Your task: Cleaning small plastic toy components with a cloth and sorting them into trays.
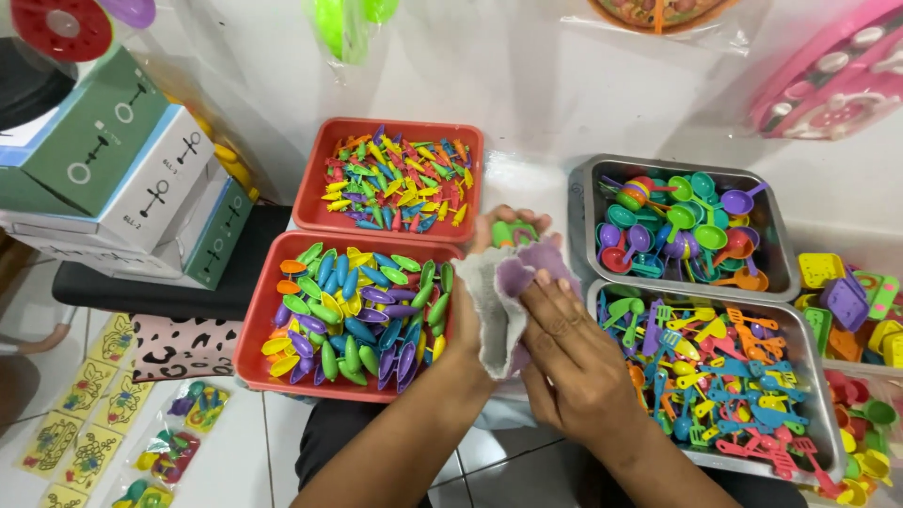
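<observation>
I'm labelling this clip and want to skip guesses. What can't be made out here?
- Green toy: mostly hidden by the cloth and left hand; head view.
- Right hand grip: fingers buried in cloth folds.
- Steel tray on the right: far corner cut off by the frame edge.

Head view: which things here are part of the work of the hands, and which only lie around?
In use: left hand, right hand, grey cloth, green toy piece.
Lying about: red trays, metal trays, stacked boxes, sticker sheets.
</observation>
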